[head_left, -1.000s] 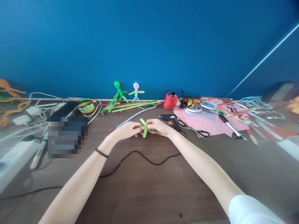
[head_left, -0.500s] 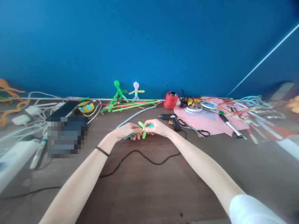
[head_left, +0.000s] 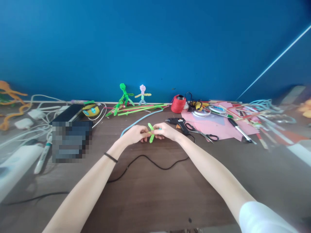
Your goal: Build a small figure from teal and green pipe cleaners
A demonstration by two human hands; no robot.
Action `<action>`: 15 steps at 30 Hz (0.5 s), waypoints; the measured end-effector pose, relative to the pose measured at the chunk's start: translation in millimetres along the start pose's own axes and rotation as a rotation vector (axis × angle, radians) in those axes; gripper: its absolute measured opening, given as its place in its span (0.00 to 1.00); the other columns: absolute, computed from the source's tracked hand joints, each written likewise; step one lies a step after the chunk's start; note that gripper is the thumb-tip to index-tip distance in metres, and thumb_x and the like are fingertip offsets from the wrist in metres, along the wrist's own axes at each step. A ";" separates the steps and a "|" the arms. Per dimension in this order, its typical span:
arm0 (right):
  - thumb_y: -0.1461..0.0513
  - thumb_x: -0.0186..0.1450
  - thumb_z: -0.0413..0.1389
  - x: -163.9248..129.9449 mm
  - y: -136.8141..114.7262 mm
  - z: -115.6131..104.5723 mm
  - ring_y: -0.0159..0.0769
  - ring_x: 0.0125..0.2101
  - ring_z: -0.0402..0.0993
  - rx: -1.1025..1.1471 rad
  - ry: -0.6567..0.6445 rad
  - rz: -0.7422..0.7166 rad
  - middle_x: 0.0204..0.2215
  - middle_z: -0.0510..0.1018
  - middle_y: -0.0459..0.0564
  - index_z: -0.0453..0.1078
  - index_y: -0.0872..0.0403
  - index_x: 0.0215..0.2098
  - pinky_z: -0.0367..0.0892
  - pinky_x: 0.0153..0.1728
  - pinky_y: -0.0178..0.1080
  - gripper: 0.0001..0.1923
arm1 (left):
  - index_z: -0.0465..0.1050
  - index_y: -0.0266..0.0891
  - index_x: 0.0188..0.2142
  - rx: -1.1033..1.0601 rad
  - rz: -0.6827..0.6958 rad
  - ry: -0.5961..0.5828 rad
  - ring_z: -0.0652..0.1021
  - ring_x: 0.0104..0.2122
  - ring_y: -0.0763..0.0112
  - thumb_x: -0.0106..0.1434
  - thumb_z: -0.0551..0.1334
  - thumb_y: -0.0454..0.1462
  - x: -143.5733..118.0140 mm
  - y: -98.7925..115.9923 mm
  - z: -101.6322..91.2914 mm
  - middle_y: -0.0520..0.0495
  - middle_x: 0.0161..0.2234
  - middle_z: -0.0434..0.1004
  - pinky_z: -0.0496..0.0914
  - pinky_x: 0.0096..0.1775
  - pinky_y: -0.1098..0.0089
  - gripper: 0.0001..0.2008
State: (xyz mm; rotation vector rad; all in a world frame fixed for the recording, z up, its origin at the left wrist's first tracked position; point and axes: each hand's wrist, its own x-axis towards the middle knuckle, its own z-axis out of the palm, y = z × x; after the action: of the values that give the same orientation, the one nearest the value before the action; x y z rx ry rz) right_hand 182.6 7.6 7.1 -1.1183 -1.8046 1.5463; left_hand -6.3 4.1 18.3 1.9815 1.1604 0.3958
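Between my two hands is a small pipe cleaner figure [head_left: 151, 138], its bright green arms sticking out up and down. My left hand [head_left: 136, 135] pinches it from the left with thumb and fingertips. From the right, my right hand [head_left: 165, 131] grips its other end; a bit of teal shows at those fingers, and the rest is covered. A light blue pipe cleaner [head_left: 138, 121] lies on the table just behind my left hand. Farther back, a green pipe cleaner figure [head_left: 123, 94] and a smaller pink-headed figure [head_left: 143, 94] lean against the wall.
Loose pipe cleaners [head_left: 143, 109] lie along the wall. A red thread spool [head_left: 178, 104], black glue gun [head_left: 179, 122], scissors [head_left: 201, 132], pink paper [head_left: 218, 127] and a marker [head_left: 239, 130] are on the right. White cables and a yellow object [head_left: 91, 110] sit left. A black cord [head_left: 145, 156] runs in front.
My left hand has shifted slightly right and up, closer to my right hand. The green arms have tilted, and the teal piece that showed under my left fingers is now hidden.
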 end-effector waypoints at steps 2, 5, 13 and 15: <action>0.56 0.55 0.56 -1.6 -1.5 -0.2 0.23 0.15 0.60 -0.062 -0.001 -0.037 0.17 0.68 0.43 0.65 0.58 0.26 0.54 0.16 0.29 0.12 | 0.68 0.38 0.23 0.054 0.010 0.004 0.71 0.18 0.76 0.56 0.56 0.47 -1.5 3.8 -1.5 0.51 0.21 0.75 0.63 0.23 0.75 0.15; 0.54 0.55 0.57 -3.5 -2.5 0.7 0.23 0.15 0.60 -0.173 0.012 -0.099 0.18 0.68 0.43 0.66 0.58 0.25 0.55 0.17 0.30 0.14 | 0.68 0.38 0.22 0.127 0.021 0.015 0.69 0.17 0.76 0.57 0.55 0.47 -2.8 7.9 -2.1 0.52 0.21 0.75 0.61 0.22 0.75 0.15; 0.54 0.57 0.55 -4.6 0.9 2.0 0.23 0.16 0.59 -0.221 0.018 -0.144 0.18 0.69 0.44 0.66 0.58 0.24 0.54 0.18 0.30 0.15 | 0.66 0.39 0.24 0.162 0.000 0.066 0.72 0.18 0.74 0.56 0.57 0.43 -2.4 5.7 2.9 0.53 0.20 0.73 0.61 0.24 0.74 0.10; 0.54 0.57 0.55 -4.0 2.3 2.0 0.23 0.16 0.59 -0.207 0.013 -0.154 0.19 0.70 0.44 0.66 0.58 0.25 0.54 0.18 0.30 0.14 | 0.66 0.39 0.24 0.220 0.016 0.085 0.72 0.19 0.73 0.56 0.57 0.41 -2.5 6.6 3.4 0.52 0.20 0.74 0.61 0.25 0.74 0.09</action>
State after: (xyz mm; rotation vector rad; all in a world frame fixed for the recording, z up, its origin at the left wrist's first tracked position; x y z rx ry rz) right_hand 183.8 3.2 4.9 -1.0501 -2.0267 1.2852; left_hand -1.7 -1.4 21.4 2.1824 1.2888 0.3778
